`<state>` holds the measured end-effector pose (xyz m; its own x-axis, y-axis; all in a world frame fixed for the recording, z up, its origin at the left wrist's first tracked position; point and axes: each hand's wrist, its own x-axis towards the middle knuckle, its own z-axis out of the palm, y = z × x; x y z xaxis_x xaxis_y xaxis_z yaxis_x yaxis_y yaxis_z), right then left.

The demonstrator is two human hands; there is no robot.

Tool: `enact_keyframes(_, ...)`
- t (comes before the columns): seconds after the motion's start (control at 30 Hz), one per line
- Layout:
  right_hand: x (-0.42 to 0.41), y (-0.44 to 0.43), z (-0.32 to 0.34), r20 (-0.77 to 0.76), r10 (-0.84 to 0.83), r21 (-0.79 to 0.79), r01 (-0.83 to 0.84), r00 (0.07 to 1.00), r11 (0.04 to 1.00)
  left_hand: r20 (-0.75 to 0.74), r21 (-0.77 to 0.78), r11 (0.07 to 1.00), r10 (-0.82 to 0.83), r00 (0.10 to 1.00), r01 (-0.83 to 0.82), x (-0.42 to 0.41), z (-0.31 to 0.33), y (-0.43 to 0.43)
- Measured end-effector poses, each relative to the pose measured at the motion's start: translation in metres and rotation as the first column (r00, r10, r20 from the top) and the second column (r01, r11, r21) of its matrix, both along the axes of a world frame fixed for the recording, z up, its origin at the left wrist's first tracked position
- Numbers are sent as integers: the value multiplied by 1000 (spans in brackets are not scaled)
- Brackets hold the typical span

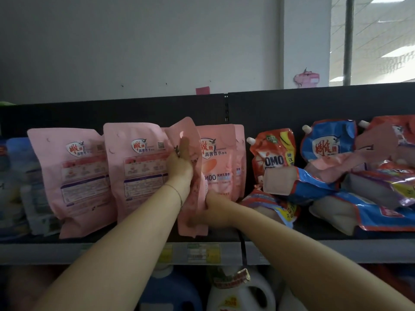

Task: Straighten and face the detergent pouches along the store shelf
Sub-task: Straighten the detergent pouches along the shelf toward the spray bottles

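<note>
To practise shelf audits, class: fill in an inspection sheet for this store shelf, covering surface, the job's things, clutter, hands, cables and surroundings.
Surface: grey shelf with price labels on its front edge.
Job's things: two pink pouches at left stand back-out; turned pink pouch held edge-on; front-facing pouch behind it; spouted pouches toppled at right.
Clutter: nothing seen.
Hands: left hand holds the turned pouch's upper part; right hand grips its bottom.
Cables: nothing seen; a black strip hangs over the shelf edge.
Surroundings: white wall, window, bottles below.
</note>
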<state>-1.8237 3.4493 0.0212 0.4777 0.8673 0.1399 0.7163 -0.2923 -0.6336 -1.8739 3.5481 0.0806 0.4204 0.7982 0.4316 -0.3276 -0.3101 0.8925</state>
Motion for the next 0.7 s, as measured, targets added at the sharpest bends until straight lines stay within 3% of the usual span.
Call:
enact_keyframes(0.13,8,-7,5,-82,110,13,-109,991,994,0,128,991,-47,999,47,-12,4,-8)
enact_keyframes(0.23,12,-7,2,-47,92,22,-91,995,996,50,208,977,-45,998,34,-11,4,-7)
enact_keyframes(0.47,7,24,-20,80,-235,188,217,969,958,68,317,927,191,979,-203,-21,-7,-7)
enact_keyframes(0.6,7,18,-20,88,-284,128,272,955,954,-22,579,778,313,950,-243,-28,-25,-16)
enact_keyframes(0.7,17,3,-13,92,-241,92,233,966,968,28,737,627,346,938,-253,-28,-36,-24)
